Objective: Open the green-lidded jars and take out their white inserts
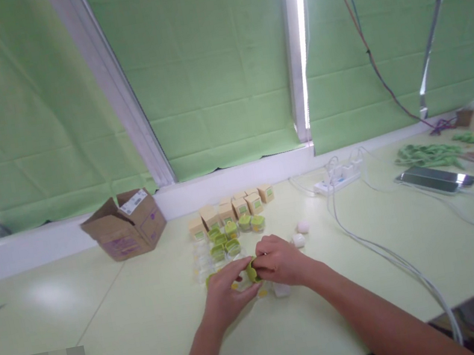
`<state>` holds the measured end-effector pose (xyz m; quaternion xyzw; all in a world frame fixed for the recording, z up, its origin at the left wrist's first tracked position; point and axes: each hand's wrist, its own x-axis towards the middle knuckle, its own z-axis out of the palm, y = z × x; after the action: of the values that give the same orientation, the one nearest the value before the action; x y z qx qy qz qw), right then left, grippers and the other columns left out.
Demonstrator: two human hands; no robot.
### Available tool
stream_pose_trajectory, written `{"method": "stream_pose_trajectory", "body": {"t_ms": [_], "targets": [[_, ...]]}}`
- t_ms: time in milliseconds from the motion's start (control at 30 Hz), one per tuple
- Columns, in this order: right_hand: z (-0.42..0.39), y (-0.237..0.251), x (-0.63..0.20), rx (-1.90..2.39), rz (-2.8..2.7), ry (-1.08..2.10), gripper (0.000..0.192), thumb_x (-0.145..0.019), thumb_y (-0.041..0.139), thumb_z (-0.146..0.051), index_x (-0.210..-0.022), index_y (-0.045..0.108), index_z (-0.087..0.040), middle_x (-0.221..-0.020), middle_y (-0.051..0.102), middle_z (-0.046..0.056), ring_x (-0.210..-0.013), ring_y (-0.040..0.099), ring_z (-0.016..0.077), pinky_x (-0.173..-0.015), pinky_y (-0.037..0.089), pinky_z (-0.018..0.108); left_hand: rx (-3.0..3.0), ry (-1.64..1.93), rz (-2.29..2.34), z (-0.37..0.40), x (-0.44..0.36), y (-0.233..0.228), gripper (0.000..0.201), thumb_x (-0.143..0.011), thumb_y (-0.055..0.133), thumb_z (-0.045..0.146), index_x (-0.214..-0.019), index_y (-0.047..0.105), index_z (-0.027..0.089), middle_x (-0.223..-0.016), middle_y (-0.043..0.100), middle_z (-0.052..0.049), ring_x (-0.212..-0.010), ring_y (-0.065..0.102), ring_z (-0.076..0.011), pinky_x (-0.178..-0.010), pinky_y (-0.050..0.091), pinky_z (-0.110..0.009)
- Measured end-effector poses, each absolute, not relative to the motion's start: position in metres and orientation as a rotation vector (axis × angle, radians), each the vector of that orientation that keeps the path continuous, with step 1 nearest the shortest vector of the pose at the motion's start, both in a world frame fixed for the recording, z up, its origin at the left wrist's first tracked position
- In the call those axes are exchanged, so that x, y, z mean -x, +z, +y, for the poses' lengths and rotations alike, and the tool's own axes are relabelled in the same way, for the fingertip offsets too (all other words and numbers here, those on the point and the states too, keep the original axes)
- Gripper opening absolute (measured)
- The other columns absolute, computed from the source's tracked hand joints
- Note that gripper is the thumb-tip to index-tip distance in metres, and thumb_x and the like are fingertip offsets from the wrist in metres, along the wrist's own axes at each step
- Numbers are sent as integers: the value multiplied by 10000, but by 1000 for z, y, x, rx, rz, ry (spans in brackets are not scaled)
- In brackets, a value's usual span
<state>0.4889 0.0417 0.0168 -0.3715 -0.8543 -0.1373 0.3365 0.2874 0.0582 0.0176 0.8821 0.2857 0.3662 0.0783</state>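
My left hand (226,292) and my right hand (281,261) meet over the pale green table (121,326), both gripping one small green lid or cap (250,270) between their fingertips. Under and beside the hands lie small clear jars (281,289). Just beyond stand several jars with green lids (230,230) and a row of small tan boxes (233,207). Two white round pieces (301,233) lie to the right of my right hand.
An open cardboard box (126,224) lies tipped at the back left. A white power strip (338,179) with cables (389,261) runs across the right side. A dark phone (435,179) and green strips (428,153) lie at far right. Green blinds hang behind.
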Motion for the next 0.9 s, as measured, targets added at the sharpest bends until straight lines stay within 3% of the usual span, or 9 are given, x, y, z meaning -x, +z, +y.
{"method": "stream_pose_trajectory", "body": {"t_ms": [233,633,900], "targets": [[38,20,-491,964,-2193,-404,183,-822,622,-358,-726,649,-204,-735,509,20,-732,421,139,-675,272,281,-2653,1127,866,60,-287,15,446,-715,707,288,-1142,592,224,-1047,663,-42,-773,641,-132,-642,554,-231],[38,23,-489,933,-2242,-454,200,-803,579,-250,-620,560,-171,-629,479,13,-700,420,136,-662,267,291,-2672,1097,824,57,-288,17,441,-716,682,242,-1146,586,223,-1068,658,-48,-861,630,-158,-731,539,-264],[33,28,-490,882,-2140,-152,100,-721,562,-192,-624,567,-166,-627,498,15,-670,467,126,-677,355,269,-2682,1130,852,54,-289,21,438,-695,672,229,-1122,574,220,-1046,647,-36,-875,617,-159,-847,512,-305]]}}
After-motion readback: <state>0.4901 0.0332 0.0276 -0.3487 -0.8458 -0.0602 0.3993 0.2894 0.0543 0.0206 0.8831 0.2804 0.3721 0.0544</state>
